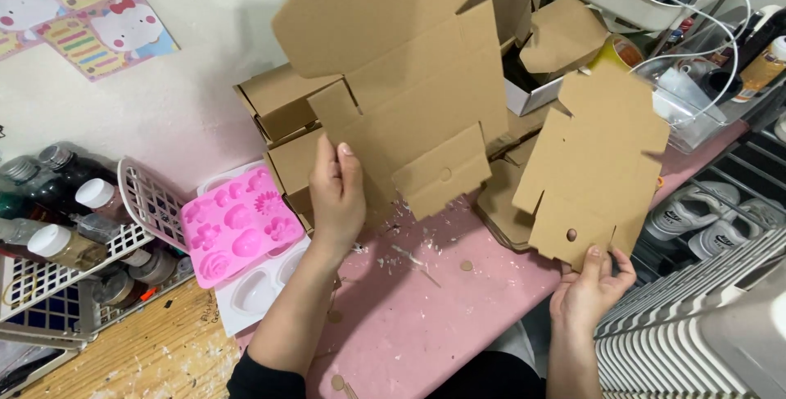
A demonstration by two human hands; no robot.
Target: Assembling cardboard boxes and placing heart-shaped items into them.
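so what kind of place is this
Probably a home craft workbench. The left hand and right hand each hold a flat cardboard box blank, beside a pink silicone mould and a basket of small bottles.

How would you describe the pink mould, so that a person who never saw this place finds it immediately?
Start at the pink table and go to its left edge, beside the white basket of bottles. The pink mould lies tilted there on white trays; only it is bright pink, with flower-shaped hollows.

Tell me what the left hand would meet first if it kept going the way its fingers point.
The left hand points up-screen; it already holds the large flat cardboard blank, so that comes first. Depth beyond is unclear.
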